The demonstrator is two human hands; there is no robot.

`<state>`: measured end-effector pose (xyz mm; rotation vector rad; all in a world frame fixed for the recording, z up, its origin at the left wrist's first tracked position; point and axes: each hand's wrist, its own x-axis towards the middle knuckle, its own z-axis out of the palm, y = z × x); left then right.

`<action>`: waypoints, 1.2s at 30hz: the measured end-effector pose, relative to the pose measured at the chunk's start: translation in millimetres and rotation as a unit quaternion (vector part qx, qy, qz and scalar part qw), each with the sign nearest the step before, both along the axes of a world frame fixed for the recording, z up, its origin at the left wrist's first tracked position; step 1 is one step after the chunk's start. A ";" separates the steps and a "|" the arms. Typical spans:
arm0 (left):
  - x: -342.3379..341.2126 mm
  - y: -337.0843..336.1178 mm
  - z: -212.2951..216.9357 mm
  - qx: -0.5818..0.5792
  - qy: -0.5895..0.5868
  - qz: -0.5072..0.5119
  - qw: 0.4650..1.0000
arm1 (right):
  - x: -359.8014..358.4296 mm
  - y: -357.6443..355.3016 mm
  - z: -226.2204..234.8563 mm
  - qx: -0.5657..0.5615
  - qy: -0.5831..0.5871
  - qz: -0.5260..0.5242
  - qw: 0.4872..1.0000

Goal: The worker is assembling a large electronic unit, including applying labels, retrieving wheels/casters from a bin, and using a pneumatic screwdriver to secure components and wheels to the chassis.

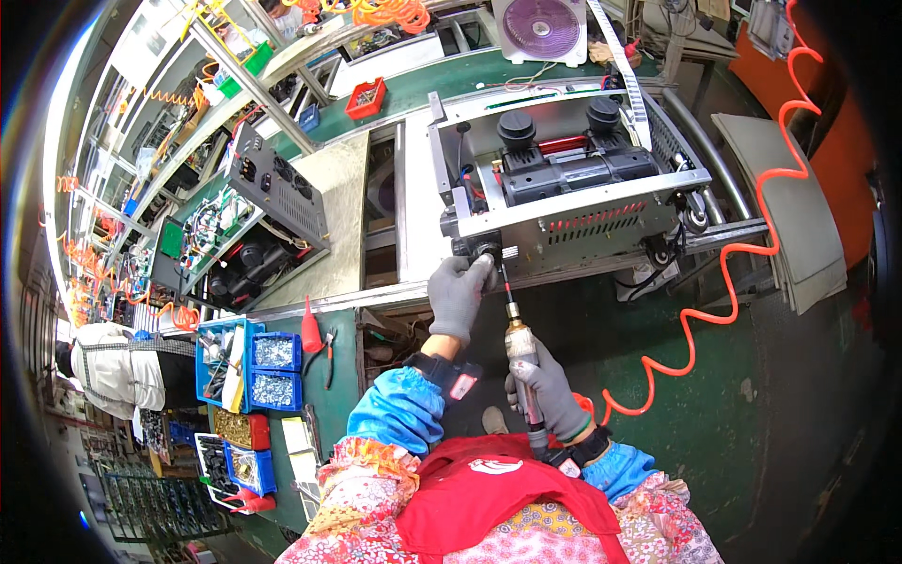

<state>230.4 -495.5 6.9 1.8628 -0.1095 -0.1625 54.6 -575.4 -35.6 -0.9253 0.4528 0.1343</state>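
My right hand [552, 393], in a grey glove, is wrapped round an air screwdriver [521, 350]. Its thin bit points away from me, up to the front left corner of a grey metal machine chassis [592, 235]. At that corner my left hand [458, 299], gloved too, has its fingers closed on a black round fitting [481, 246]. A small ribbed silver piece sits just beside the fingers. Inside the chassis lies a black twin-cylinder motor [578, 174] with two round caps. The bit's very tip and any screw there are too small to make out.
An orange coiled air hose [691, 348] hangs at the right. On the left stand blue bins [275, 369] of small hardware, pliers [329, 357], a red-nozzled bottle [310, 329] and another open chassis [272, 188]. Grey sheets [789, 216] lean at right; a person [127, 367] is far left.
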 end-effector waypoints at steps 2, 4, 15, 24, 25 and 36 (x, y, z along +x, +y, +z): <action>1.3 0.3 -2.6 0.011 -0.007 0.002 1.000 | 0.5 -0.6 0.6 0.001 0.002 0.000 1.000; 1.1 0.1 -4.5 -0.032 0.025 0.003 0.999 | 0.9 -1.1 1.2 -0.016 0.018 0.005 1.000; 3.2 2.8 -2.2 0.033 0.002 0.011 0.999 | 2.7 0.9 6.2 -0.022 0.006 0.004 1.000; 7.4 3.8 -14.2 0.018 0.002 0.011 1.000 | 6.7 2.8 9.8 -0.029 0.018 -0.008 0.999; 8.4 4.4 -16.5 0.019 -0.004 0.012 1.000 | 7.6 3.2 9.6 -0.044 0.039 -0.005 0.998; 6.5 9.5 -26.5 -0.018 0.043 0.004 0.999 | 5.0 2.4 2.4 -0.102 0.010 -0.015 0.995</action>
